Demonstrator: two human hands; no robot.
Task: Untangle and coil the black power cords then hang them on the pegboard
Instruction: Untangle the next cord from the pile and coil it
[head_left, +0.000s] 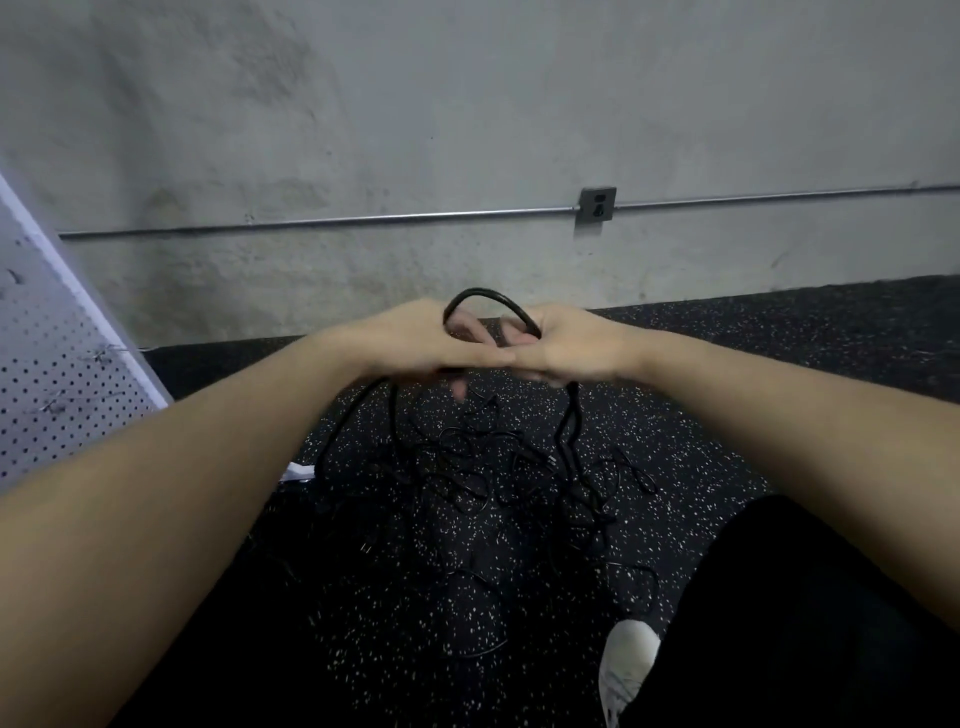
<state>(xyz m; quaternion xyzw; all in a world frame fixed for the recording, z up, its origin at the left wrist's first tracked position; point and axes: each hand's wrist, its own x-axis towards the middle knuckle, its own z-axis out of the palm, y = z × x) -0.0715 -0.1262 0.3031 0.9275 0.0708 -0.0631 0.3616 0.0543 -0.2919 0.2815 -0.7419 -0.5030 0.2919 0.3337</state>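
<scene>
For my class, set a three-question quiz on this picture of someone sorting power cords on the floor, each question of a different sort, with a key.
1. True or false: both hands hold the same black cord.
2. Where does the pegboard stand? A) at the left edge, leaning B) flat on the floor at the right C) above the wall outlet
3. Fill in: the tangled cords lie on the speckled ____.

Key:
1. True: the left hand and right hand grip one loop that arches between them.
2. A
3. floor
</scene>
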